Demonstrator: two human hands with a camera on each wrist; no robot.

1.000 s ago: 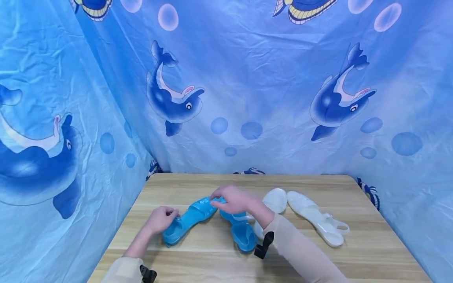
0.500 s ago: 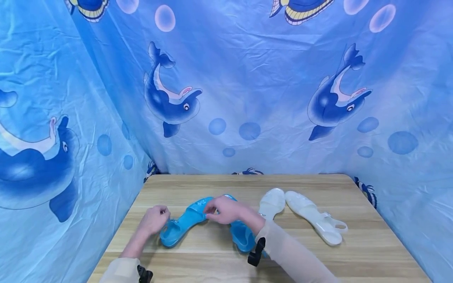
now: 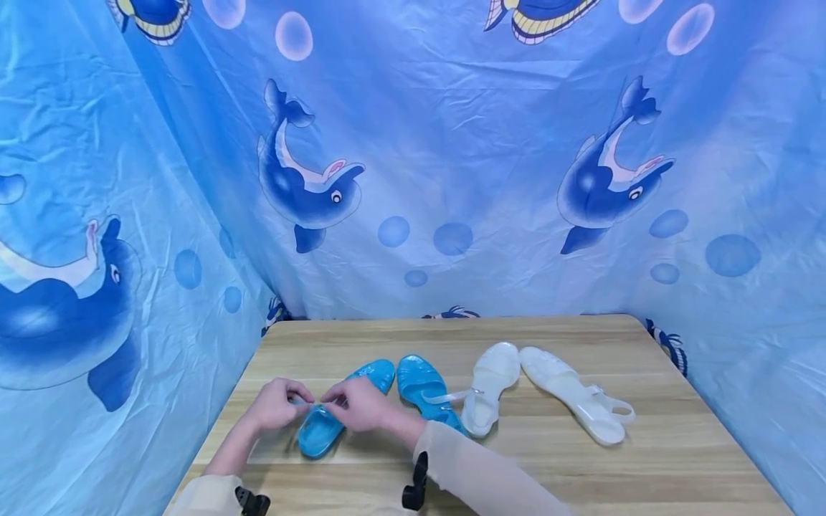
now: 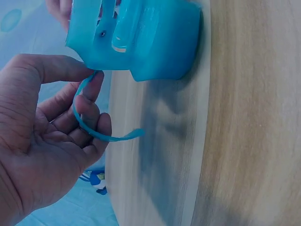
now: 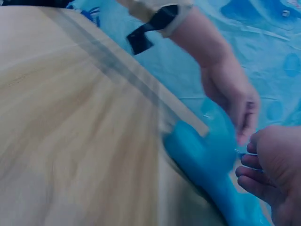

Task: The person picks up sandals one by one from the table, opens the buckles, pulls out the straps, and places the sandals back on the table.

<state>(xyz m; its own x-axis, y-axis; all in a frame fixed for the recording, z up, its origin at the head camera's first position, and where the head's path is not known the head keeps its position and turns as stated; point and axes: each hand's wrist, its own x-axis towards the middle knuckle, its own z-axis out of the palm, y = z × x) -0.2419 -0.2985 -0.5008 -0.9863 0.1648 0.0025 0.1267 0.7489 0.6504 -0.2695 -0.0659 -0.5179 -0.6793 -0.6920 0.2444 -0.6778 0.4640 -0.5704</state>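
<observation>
At the table's left, a blue jelly sandal (image 3: 317,434) lies with its toe pointing back and right. My left hand (image 3: 274,405) is at its heel. Thumb and forefinger pinch the thin blue ankle strap (image 4: 81,120) close to the sandal's upper, and its loose end curls past the other fingers. My right hand (image 3: 361,405) reaches across the same sandal, fingers bent, fingertips close to the left ones. Blur in the right wrist view hides whether it grips anything. A second blue sandal (image 3: 418,380) lies to the right, partly behind the right forearm.
A white sandal (image 3: 497,365) stands beside the second blue one, its clear strap lying across it. Farther right is another white sandal (image 3: 568,390). All rest on the wooden table (image 3: 652,473). A blue dolphin-print curtain (image 3: 419,179) surrounds the back and sides.
My right hand has moved left and toward me, from the second blue sandal to the left sandal's strap. The second blue sandal shows more fully. My left hand stays near the left sandal's heel.
</observation>
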